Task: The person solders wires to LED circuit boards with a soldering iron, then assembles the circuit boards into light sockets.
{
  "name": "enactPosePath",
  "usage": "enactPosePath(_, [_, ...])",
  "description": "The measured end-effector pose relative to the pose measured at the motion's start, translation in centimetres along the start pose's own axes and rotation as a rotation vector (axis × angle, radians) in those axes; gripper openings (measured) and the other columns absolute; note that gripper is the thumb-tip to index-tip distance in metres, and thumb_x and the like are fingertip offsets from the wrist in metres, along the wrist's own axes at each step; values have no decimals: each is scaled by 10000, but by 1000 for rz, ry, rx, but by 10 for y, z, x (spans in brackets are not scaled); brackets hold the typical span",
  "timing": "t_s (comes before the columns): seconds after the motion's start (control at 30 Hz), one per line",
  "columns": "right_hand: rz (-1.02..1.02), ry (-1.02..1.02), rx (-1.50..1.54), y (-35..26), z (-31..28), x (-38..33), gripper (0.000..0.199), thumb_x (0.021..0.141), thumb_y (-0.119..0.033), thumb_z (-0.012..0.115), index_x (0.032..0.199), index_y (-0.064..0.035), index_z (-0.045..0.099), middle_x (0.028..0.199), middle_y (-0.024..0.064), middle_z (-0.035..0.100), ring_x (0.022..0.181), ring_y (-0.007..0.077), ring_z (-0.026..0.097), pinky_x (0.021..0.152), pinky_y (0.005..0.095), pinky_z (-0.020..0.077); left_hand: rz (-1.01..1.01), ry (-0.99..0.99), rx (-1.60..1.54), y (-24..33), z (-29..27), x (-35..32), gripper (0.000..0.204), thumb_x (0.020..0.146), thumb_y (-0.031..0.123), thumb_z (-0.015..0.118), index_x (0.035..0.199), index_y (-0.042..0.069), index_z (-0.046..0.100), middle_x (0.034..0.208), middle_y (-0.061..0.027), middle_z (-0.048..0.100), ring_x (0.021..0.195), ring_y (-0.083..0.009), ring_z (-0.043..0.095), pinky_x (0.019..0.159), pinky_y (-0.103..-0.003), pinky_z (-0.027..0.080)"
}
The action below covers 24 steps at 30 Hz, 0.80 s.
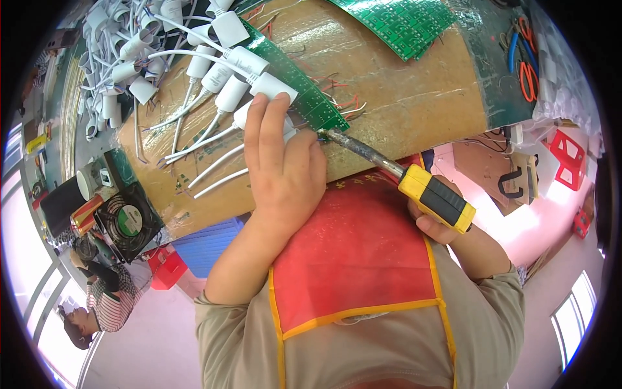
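Observation:
My right hand [440, 217] is wrapped round the yellow and black handle of a soldering iron [435, 198]. Its metal shaft runs to the upper left, and the tip meets the near end of a long green circuit board strip [304, 94]. Just left of the tip, my left hand [283, 152] is closed over a white plastic cylindrical housing [273, 86], two fingers lying on it. The thumb is near the tip; what lies under the palm is partly hidden. Several similar housings with white cables [214, 159] lie in a row alongside the strip.
A heap of white corded housings [120, 65] covers the back left. Green circuit board panels [402, 26] lie at the far side, orange-handled pliers [528, 81] at the right. A black fan [127, 222] stands at the left edge. Another person [97, 301] is at lower left.

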State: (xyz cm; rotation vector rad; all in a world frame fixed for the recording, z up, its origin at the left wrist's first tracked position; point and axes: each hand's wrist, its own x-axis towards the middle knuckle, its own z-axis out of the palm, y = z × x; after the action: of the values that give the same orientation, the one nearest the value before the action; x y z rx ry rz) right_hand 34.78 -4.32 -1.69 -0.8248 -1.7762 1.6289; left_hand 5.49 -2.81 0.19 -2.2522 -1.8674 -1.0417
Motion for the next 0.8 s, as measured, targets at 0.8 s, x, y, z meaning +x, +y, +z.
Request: enactPosePath(0.8, [102,3,45,-12,0,1,217,860,-218,648,724,-87,540,673,72,548,618,312,543,565,402,428,-29,-12,-46,-1,2,-3,190,711,-58,691,881,13,645,1381,-224,494,1330,-468,439,1082,-527,385])
